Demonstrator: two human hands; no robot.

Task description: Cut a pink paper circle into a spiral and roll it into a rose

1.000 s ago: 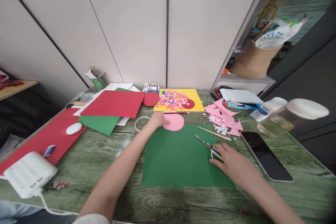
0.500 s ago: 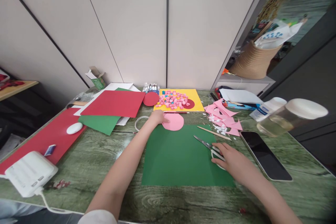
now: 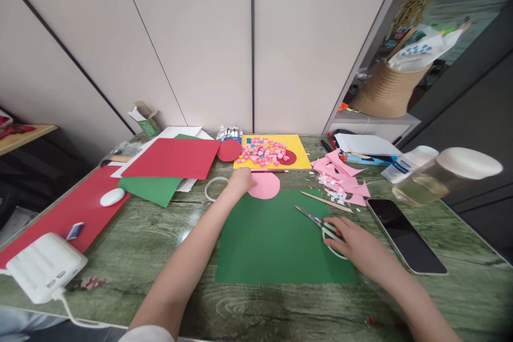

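Note:
A pink paper circle [image 3: 265, 186] lies at the back edge of a green sheet [image 3: 276, 246]. My left hand [image 3: 241, 180] is at the circle's left edge, its fingers together; whether they grip the paper is hidden. Scissors [image 3: 316, 220] with white handles rest on the green sheet's right part, blades pointing back and left. My right hand [image 3: 344, 236] has its fingers on the scissors' handles. Behind the sheet's right edge lies a thin wooden stick [image 3: 326, 201]. A dark red pencil [image 3: 269, 171] lies just behind the pink circle.
Pink beads and a red circle [image 3: 287, 157] sit on yellow paper [image 3: 300, 144]. Pink scraps [image 3: 340, 173], a phone [image 3: 405, 236] and a clear container [image 3: 433, 181] stand or lie right. Red paper [image 3: 172, 157] and a white charger [image 3: 46, 267] are left.
My left hand has shifted very slightly at the pink circle's edge. My right hand stays at the scissors' handles, and the view has moved a little.

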